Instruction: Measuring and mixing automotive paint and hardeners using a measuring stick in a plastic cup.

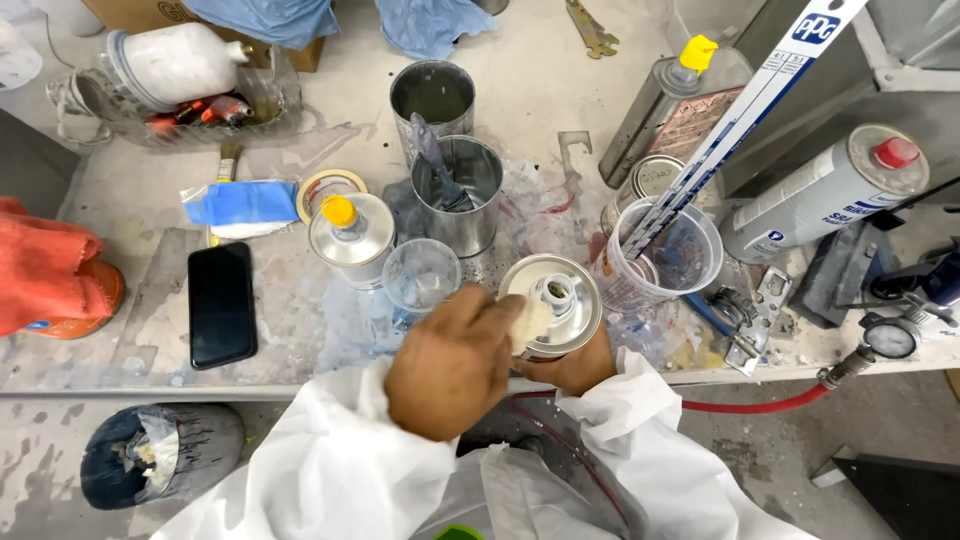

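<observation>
Here the right hand (575, 368) grips the metal can (551, 305) from below, left hand (455, 362) pinching its cap (531, 322).

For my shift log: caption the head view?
Left hand holds a pale cap over an open metal can, steadied by the right hand.

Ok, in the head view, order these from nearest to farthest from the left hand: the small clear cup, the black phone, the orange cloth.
Measured from the left hand, which rests on the open metal can:
1. Small clear cup, just above the hand.
2. Black phone, lying flat to the left on the bench.
3. Orange cloth, at the far left edge.
</observation>
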